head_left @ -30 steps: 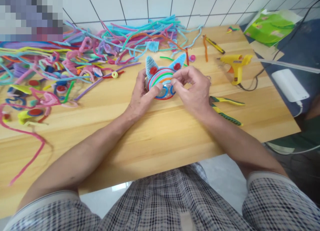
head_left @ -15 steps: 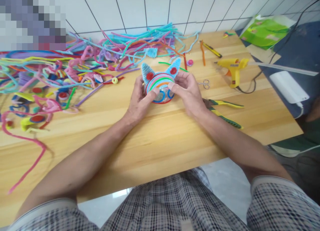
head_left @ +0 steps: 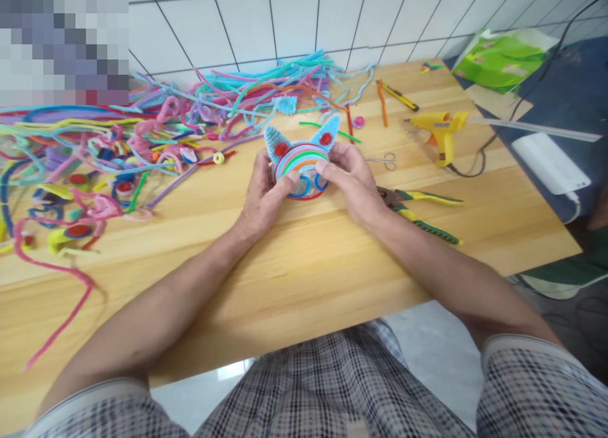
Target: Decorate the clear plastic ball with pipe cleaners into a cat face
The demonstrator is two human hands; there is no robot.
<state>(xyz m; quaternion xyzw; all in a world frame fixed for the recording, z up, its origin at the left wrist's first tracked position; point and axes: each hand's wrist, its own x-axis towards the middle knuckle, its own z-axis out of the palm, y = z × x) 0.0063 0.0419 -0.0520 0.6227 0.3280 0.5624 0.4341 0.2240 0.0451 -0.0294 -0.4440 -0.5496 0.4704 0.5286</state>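
Between my two hands is a round pipe-cleaner animal head [head_left: 306, 156], with pink, green and orange arcs, blue loops low on its front and a red lower rim. Two light-blue pointed ears with red round centres stand up from it. My left hand [head_left: 266, 188] is closed on its left side, thumb on the front. My right hand [head_left: 350, 175] grips the right side in the same way, its thumb beside an orange arc. The fingers behind the head are partly hidden. Pliers [head_left: 422, 213] lie just right of my right wrist, and small scissors [head_left: 388, 161] beyond that hand.
A heap of coloured pipe cleaners [head_left: 190, 121] covers the table's back and left. A yellow glue gun [head_left: 443, 134], a utility knife [head_left: 399, 96] and an orange pipe cleaner [head_left: 382, 102] lie at right. A white power bank [head_left: 551, 161] and green bag [head_left: 501, 61] are beyond the table edge.
The view has shifted slightly. My hands keep hold of the animal head, which has tilted a little, and both thumbs stay on its front.
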